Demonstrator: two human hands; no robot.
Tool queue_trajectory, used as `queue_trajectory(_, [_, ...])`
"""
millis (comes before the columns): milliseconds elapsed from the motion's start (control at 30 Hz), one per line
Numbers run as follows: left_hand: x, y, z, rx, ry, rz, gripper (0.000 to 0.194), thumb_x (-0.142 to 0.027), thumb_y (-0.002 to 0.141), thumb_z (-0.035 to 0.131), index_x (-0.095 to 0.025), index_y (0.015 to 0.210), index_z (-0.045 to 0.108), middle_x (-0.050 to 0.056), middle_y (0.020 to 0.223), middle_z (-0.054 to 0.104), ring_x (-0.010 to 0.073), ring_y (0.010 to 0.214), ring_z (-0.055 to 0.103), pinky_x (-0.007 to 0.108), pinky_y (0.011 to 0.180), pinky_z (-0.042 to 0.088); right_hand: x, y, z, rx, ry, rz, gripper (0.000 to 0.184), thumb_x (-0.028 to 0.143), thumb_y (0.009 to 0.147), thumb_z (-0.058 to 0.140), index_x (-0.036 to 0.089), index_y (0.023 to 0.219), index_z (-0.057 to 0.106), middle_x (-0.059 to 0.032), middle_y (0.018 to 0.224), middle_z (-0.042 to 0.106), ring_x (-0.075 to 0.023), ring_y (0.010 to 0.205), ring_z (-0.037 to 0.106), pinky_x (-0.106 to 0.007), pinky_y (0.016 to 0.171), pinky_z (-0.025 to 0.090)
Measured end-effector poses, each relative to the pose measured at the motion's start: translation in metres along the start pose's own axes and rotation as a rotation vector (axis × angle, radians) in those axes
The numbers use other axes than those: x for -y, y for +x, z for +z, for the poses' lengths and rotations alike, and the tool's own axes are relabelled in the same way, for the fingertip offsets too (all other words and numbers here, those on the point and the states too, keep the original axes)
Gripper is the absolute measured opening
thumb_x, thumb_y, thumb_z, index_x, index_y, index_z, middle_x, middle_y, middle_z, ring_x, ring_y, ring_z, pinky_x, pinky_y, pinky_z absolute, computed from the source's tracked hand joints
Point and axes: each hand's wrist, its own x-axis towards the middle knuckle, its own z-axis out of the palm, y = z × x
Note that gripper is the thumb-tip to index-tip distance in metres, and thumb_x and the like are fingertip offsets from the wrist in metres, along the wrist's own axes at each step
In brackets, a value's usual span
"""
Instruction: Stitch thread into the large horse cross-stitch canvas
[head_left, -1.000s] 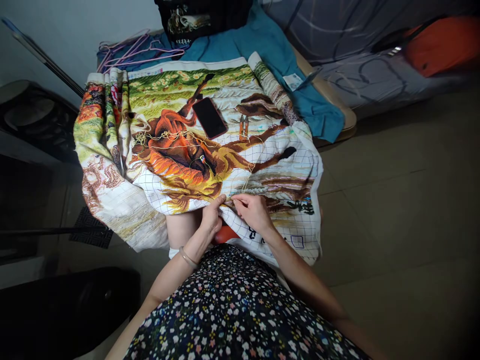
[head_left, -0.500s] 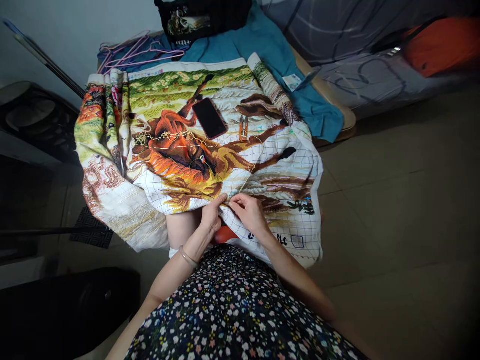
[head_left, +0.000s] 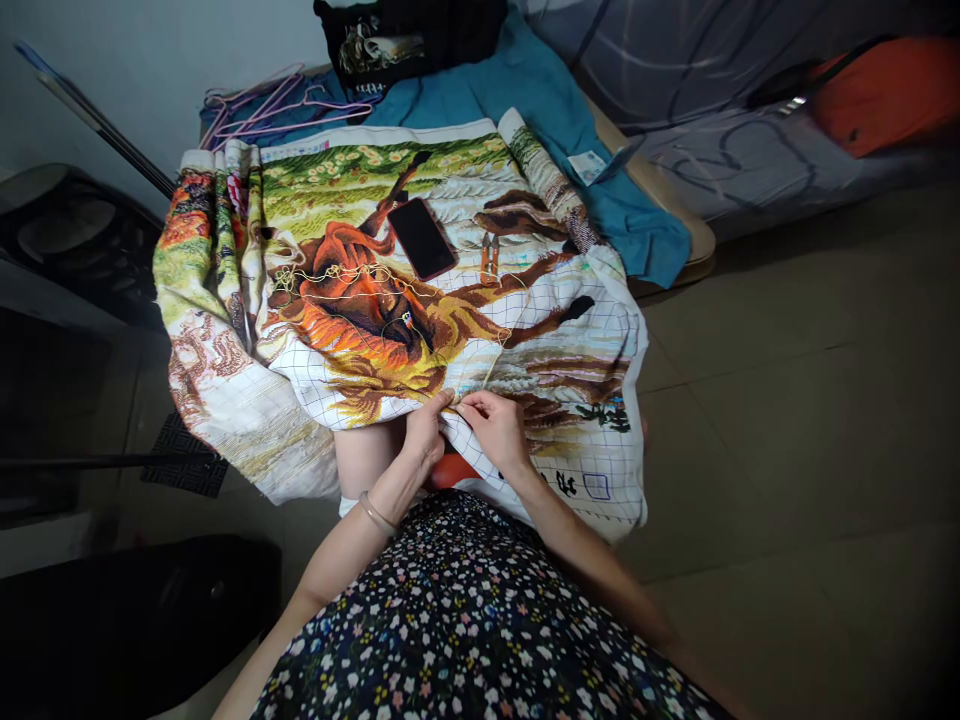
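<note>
A large cross-stitch cloth (head_left: 465, 363) with horses and a drawn grid spreads over my lap and away from me. My left hand (head_left: 426, 432) grips its near edge, thumb on top and the other fingers underneath. Close beside it, my right hand (head_left: 496, 428) is closed in a pinch at the cloth's surface; whatever sits between its fingertips is too small to make out. A pale yellow thread (head_left: 491, 370) runs up from near the right fingertips. More loose yellow thread (head_left: 341, 275) lies in a tangle on the stitched horse.
On the cloth lie a dark phone (head_left: 422, 238) and orange-handled thread snips (head_left: 490, 260). Rolled cloth ends (head_left: 547, 175) stand at the sides. Behind are pink hangers (head_left: 292, 115), a black bag (head_left: 412, 45) and a teal sheet (head_left: 540, 80). At right is an orange bag (head_left: 889, 95).
My right hand has shifted very slightly, its fingertips still at the cloth beside the left thumb. The whole view has moved a little; the left hand keeps its hold.
</note>
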Motion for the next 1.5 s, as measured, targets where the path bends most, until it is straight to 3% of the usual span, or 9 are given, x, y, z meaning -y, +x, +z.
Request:
queue_trajectory(433, [0.002,-0.002,-0.004,0.083,-0.035,-0.032,0.027,-0.018,0.05,0.084,-0.013,0.072,0.068,0.003,0.07,0.07,0.0141,0.07,0.063,0.031,0.087,0.045,0.019,0.015,-0.005,0.028,-0.085,0.047,0.02,0.024,0.078,0.059,0.018,0.097,0.062,-0.0007,0.063,0.066,-0.0163,0.055,0.062,-0.026,0.057,0.048])
queue_trajectory(600, [0.002,-0.002,-0.004,0.101,-0.032,-0.02,0.028,-0.02,0.05,0.084,-0.013,0.072,0.069,0.003,0.071,0.071,0.0159,0.073,0.064,0.034,0.091,0.045,0.028,0.025,-0.004,0.068,-0.133,0.019,0.007,0.023,0.084,0.051,0.02,0.08,0.056,-0.0005,0.063,0.064,-0.0135,0.049,0.059,-0.025,0.053,0.044])
queue_trajectory(700, [0.002,-0.002,-0.004,0.087,-0.036,0.016,0.032,-0.019,0.05,0.085,-0.013,0.079,0.07,0.004,0.076,0.072,0.0188,0.083,0.067,0.035,0.095,0.044,0.038,0.034,-0.046,-0.08,0.195,0.03,0.012,0.034,0.086,0.055,0.023,0.082,0.051,0.0003,0.07,0.066,-0.012,0.043,0.054,-0.025,0.044,0.04])
queue_trajectory(800, [0.003,-0.002,-0.004,0.074,-0.043,0.029,0.037,-0.018,0.05,0.086,-0.014,0.084,0.071,0.004,0.081,0.073,0.0196,0.087,0.067,0.035,0.098,0.043,0.053,0.043,-0.125,-0.309,0.588,-0.119,0.018,0.042,0.085,0.061,0.028,0.079,0.052,0.0019,0.072,0.064,-0.011,0.043,0.048,-0.027,0.044,0.041])
queue_trajectory(933, [0.003,0.0,-0.006,0.079,-0.046,0.013,0.037,-0.02,0.051,0.085,-0.013,0.084,0.07,0.004,0.081,0.073,0.02,0.088,0.068,0.036,0.099,0.044,0.064,0.043,-0.193,-0.55,0.56,-0.465,0.019,0.044,0.09,0.057,0.037,0.072,0.058,0.0038,0.065,0.055,-0.0128,0.048,0.045,-0.035,0.069,0.052])
queue_trajectory(1100, [0.004,0.002,-0.006,0.076,-0.062,-0.008,0.04,-0.018,0.053,0.084,-0.013,0.09,0.07,0.005,0.084,0.074,0.0208,0.09,0.068,0.037,0.097,0.044,0.05,0.036,-0.138,-0.509,0.498,-0.329,0.015,0.038,0.09,0.059,0.031,0.078,0.052,0.0087,0.05,0.048,-0.0107,0.038,0.037,-0.036,0.067,0.054])
queue_trajectory(1267, [0.003,0.002,-0.005,0.044,-0.057,-0.025,0.035,-0.017,0.054,0.083,-0.012,0.085,0.069,0.005,0.08,0.072,0.0202,0.085,0.067,0.036,0.094,0.045,0.024,0.015,-0.06,0.017,0.321,0.03,0.019,0.041,0.086,0.059,0.022,0.083,0.054,0.0083,0.045,0.046,-0.0091,0.036,0.042,-0.022,0.041,0.042])
queue_trajectory(1367, [0.003,0.001,-0.004,0.058,-0.037,-0.03,0.03,-0.017,0.056,0.082,-0.012,0.082,0.068,0.004,0.074,0.07,0.0182,0.078,0.066,0.035,0.091,0.045,0.014,0.006,-0.038,0.198,0.106,0.088,0.019,0.035,0.086,0.054,0.018,0.089,0.063,0.005,0.053,0.054,-0.0088,0.039,0.046,-0.02,0.039,0.038])
queue_trajectory(1500, [0.001,0.0,-0.003,0.078,-0.037,-0.012,0.034,-0.017,0.057,0.081,-0.013,0.089,0.069,0.003,0.075,0.071,0.0157,0.074,0.065,0.033,0.088,0.046,0.012,0.004,-0.028,0.208,-0.011,0.046,0.025,0.031,0.085,0.05,0.016,0.091,0.069,0.002,0.056,0.059,-0.0087,0.039,0.045,-0.021,0.04,0.037])
